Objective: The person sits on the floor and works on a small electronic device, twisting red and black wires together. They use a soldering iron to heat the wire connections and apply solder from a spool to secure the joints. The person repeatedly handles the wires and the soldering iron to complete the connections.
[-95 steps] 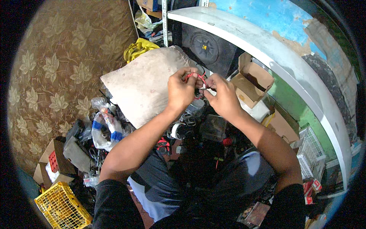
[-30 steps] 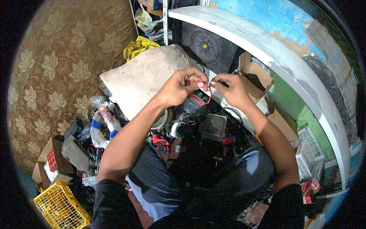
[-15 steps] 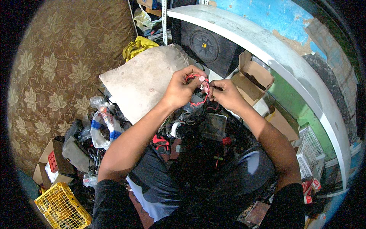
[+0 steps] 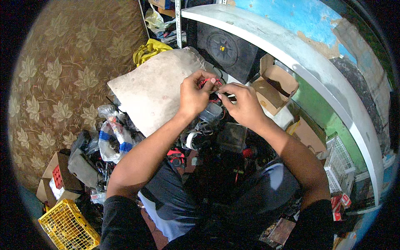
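The red wire (image 4: 203, 82), gathered in a small loop, is located at the fingertips of the left hand (image 4: 196, 93), above the cluttered work area and in front of the seated person. The left thumb and fingers are closed on the wire and clamp it. The right hand (image 4: 239, 102) is positioned just beside the left hand, on its right side. Its thumb and index fingertips point toward the wire and stand close to each other; whether they pinch a wire end cannot be told. Both forearms extend up from the lower edge, bare below 2 black sleeves.

Below the hands: 1 clear plastic container (image 4: 211, 112), 1 white ring-shaped part (image 4: 191, 141) and 1 red-and-black item (image 4: 177, 158), above the dark trousers (image 4: 171, 204).

Left of the hands: 1 off-white pillow (image 4: 143, 93), partly behind the left hand. A yellow bag (image 4: 151, 51) lies at its upper edge. Farther left: 1 plastic-wrapped ring with blue bands (image 4: 106, 143), 1 yellow crate (image 4: 68, 225) at the lower left, and brown leaf-patterned fabric (image 4: 62, 62).

Beyond the hands: 1 black speaker (image 4: 223, 46). Right of it: 1 open cardboard box (image 4: 264, 91), beneath a long curved white panel (image 4: 291, 52). A white basket (image 4: 338, 164) is located at the far right.
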`<state>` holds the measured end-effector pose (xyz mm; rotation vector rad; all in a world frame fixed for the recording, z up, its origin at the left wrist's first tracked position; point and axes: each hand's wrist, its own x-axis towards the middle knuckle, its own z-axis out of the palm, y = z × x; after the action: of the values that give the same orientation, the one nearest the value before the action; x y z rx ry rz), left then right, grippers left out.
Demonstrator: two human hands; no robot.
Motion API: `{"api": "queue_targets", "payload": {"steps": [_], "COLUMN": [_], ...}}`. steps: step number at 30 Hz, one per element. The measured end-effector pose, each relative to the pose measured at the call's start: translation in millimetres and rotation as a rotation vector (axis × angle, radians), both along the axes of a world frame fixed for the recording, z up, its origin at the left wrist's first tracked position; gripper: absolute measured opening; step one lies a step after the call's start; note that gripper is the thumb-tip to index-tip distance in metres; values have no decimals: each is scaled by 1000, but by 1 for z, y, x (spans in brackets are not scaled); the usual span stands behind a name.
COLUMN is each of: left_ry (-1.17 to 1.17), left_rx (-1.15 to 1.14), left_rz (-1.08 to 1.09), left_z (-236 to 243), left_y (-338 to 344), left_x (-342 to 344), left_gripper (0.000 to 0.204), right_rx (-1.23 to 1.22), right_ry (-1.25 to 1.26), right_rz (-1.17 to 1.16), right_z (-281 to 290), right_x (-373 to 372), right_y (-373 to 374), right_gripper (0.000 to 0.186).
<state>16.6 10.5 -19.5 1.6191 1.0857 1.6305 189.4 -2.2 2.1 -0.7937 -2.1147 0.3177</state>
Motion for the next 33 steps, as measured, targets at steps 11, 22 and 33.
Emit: {"api": "queue_targets", "payload": {"steps": [11,22,33], "left_ry": [-179,-194,-357], "left_rx": [-238,-368,-361], "left_rz": [-98,-194,-214], "left_z": [16,17,9], "left_y": [-15,-9,-10], "left_x": [8,-3,3], "left_gripper": [14,25,26], "right_rx": [-14,-322,-477], "right_ry": [72,199,260], "right_rz": [-76,-22,-51], "right_z": [-16,-33,-22], "right_x": [-1,11,7], "right_y": [4,25,17], "right_gripper": [17,11,19]}}
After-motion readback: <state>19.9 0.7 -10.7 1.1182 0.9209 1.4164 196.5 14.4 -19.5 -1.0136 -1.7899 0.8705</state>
